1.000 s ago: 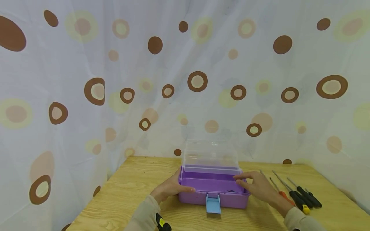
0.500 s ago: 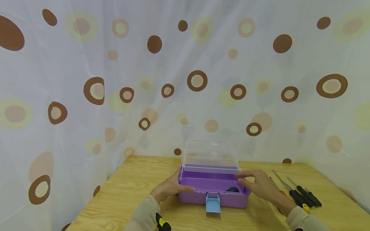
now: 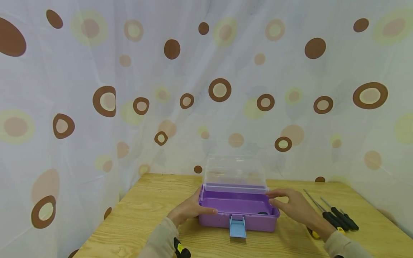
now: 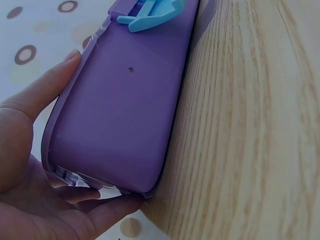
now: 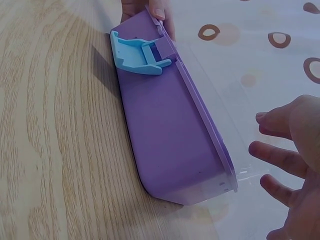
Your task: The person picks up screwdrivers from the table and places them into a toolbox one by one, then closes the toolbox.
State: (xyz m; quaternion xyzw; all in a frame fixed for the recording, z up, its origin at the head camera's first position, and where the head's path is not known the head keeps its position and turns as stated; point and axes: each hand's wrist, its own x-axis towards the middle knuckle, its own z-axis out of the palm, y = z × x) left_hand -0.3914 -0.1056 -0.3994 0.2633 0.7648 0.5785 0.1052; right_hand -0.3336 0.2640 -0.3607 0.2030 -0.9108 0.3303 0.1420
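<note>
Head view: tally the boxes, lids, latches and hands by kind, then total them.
Box: 1
Lid: 1
Latch: 1
Left hand and right hand: 2 hands
Total: 5

On a wooden table (image 3: 155, 195), the left hand (image 3: 189, 208) grips the left end of a purple box (image 3: 258, 223), thumb along the near rim. The right hand (image 3: 293, 207) reaches to the right end, fingers extended. A clear lid (image 3: 235, 172) stands raised at the far side; a light-blue latch (image 3: 237, 228) hangs in front. A small dark object (image 3: 262, 213) shows inside, near right. Black-handled screwdrivers (image 3: 340, 219) lie farther right; a spotted curtain (image 3: 193, 71) hangs behind.
</note>
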